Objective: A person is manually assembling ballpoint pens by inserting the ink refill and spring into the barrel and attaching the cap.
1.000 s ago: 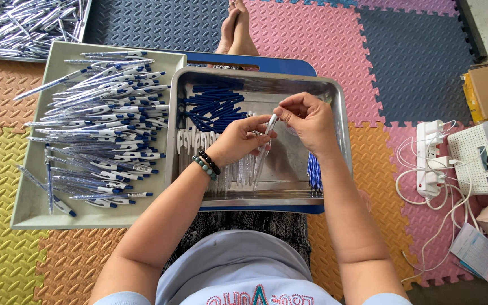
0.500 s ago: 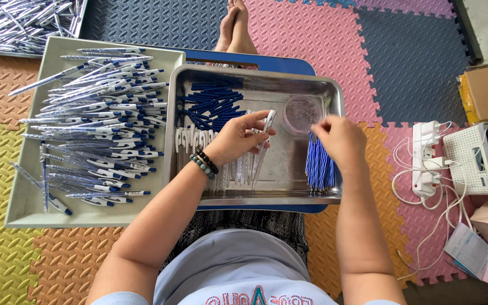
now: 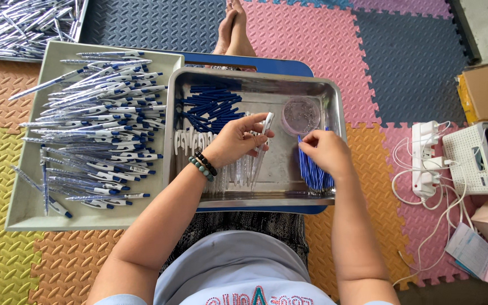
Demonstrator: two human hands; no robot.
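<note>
Since half a second ago the right hand (image 3: pixel 324 151) has shifted slightly up and left over the bundle of thin blue ink refills (image 3: pixel 314 169), its fingertips now bunched at the bundle's top end; whether they already pinch a refill cannot be told. A second ago that hand was up beside the left one. The left hand (image 3: pixel 234 140) has barely moved: its thumb and fingers are pressed around a clear plastic pen barrel with a white tip (image 3: pixel 262 142), which slants from the hand's two o'clock down towards six o'clock, over a row of more clear barrels (image 3: pixel 234 176) lying on the tray floor.

Both hands work inside a shiny rectangular steel tray (image 3: pixel 339 107) set on a blue board (image 3: pixel 266 65). The refill bundle lies along the tray's right wall, at four o'clock from the held barrel. At twelve o'clock of the right hand sits a small round clear dish (image 3: pixel 301 116). A heap of dark blue pen parts (image 3: pixel 210 104) fills the tray's upper left, with white clips (image 3: pixel 190 141) just below it.

At nine o'clock of the steel tray, touching it, a flat grey tray (image 3: pixel 24 214) carries a pile of assembled white-and-blue pens (image 3: pixel 94 130). A white power strip (image 3: pixel 425 158) lies at three o'clock on the coloured foam floor mats (image 3: pixel 402 62).
</note>
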